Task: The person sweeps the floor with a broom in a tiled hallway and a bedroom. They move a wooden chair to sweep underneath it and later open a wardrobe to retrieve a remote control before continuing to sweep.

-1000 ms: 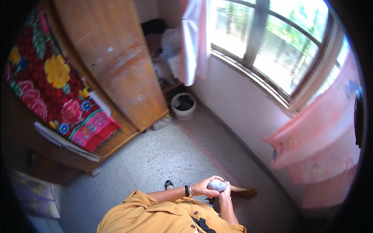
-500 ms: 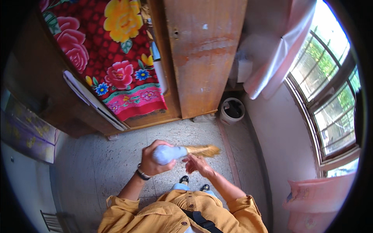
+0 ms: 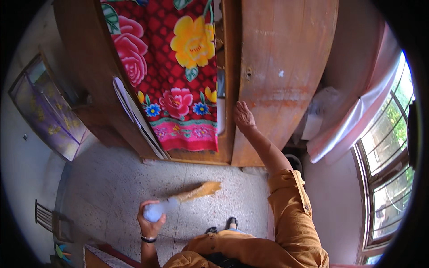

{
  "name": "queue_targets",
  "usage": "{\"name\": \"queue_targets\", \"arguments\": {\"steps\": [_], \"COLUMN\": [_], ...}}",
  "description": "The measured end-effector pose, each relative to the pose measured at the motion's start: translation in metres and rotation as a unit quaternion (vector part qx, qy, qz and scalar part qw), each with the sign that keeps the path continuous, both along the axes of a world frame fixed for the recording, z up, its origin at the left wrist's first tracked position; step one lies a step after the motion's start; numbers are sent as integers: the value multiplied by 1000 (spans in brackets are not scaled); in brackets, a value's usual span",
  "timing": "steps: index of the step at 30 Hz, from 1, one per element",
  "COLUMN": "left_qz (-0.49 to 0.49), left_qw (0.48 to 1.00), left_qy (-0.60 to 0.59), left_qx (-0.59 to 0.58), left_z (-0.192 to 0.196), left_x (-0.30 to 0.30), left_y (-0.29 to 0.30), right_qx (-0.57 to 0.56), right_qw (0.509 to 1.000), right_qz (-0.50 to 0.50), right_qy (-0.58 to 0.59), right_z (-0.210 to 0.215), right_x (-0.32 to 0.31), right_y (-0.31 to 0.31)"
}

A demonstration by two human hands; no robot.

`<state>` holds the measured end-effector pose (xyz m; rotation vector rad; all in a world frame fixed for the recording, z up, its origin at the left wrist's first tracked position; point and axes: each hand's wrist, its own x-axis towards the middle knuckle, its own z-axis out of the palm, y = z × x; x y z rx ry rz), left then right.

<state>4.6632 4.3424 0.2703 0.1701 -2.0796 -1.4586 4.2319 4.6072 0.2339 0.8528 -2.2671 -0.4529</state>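
My left hand is closed around the rounded pale blue end of a broom-like thing, blurred by motion. Its golden-brown, bristly-looking end points right, above the floor. Stretched far forward, my right hand is at the free edge of a worn wooden cupboard door, below its keyhole. The fingers look bent around that edge; their tips are partly hidden. To the left of this hand, a red flowered cloth hangs over the cupboard front, beside a narrow gap showing shelves.
Folded white sheets poke out at the cupboard's left side. A dark bucket is partly hidden behind my right arm. Right of it are a pink curtain and a barred window. A chair stands at the far left.
My right hand has left the broom-like thing and reached forward to the cupboard door. My left hand has moved left and nearer me with the broom-like thing. The view has shifted left.
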Motion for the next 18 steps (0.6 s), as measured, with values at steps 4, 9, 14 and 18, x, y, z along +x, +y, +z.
{"name": "queue_targets", "arguments": {"steps": [4,9,14,18], "left_qz": [45,48,57,55], "left_qw": [999,998,998,998], "left_qy": [3,-6,-6,-10], "left_qx": [17,33,27,23], "left_z": [-1,5,6,5], "left_x": [8,3,-15,-26], "left_y": [7,14,12,0], "right_qx": [169,120,7,-34], "right_qw": [983,991,998,991], "right_qz": [-60,-59,70,123], "right_qy": [27,4,-2,-27], "right_z": [20,24,25,12], "right_x": [-29,-17,44,110], "right_y": [-5,-13,24,82]}}
